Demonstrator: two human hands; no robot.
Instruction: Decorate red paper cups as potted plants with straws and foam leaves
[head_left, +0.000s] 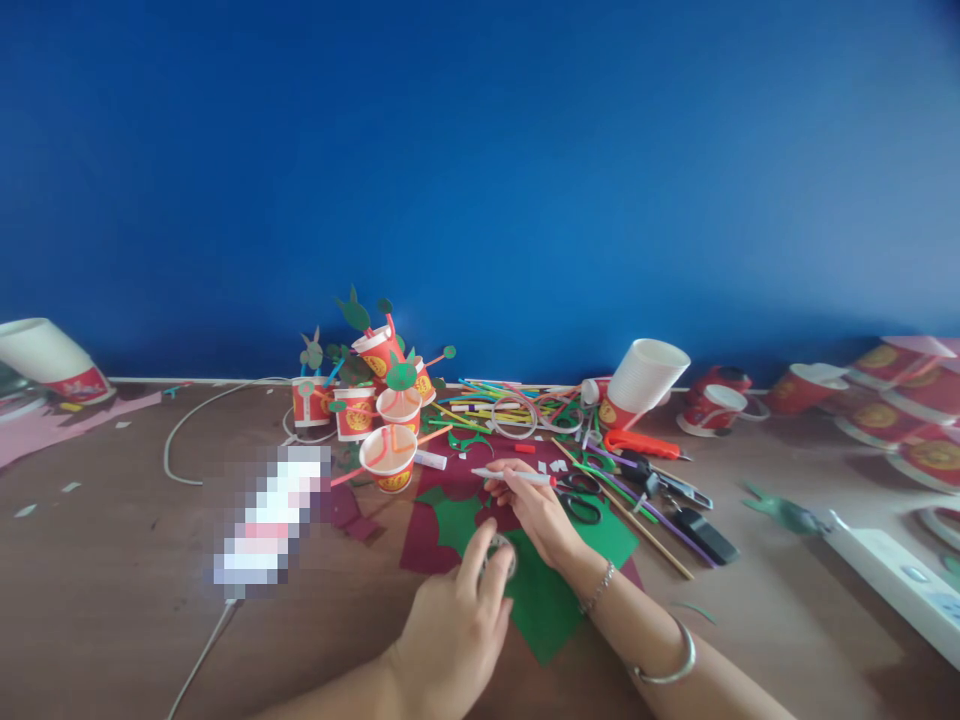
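Note:
My right hand (536, 510) grips a slim white marker (517, 476) with a red end, its tip pointing left above the papers. The fingers of my left hand (454, 625) close round a small round roll (511, 562), which looks like tape and is partly hidden by them. The roll is over a green paper sheet (546, 625) with cut-out curves. Under the green sheet lies dark red paper (420, 548). Just right of my right hand are black-handled scissors (583, 512). A paper cup (390, 465) with orange straws stands to the left, near a white capped stick (430, 460).
Decorated cups (352, 415) cluster by the blue wall. Behind my hands lies a pile of coloured straws (480, 400). At right are a cup stack (645, 385), an orange cutter (645, 443) and a power strip (900, 580). A blurred lit device (274, 520) lies left with its cable.

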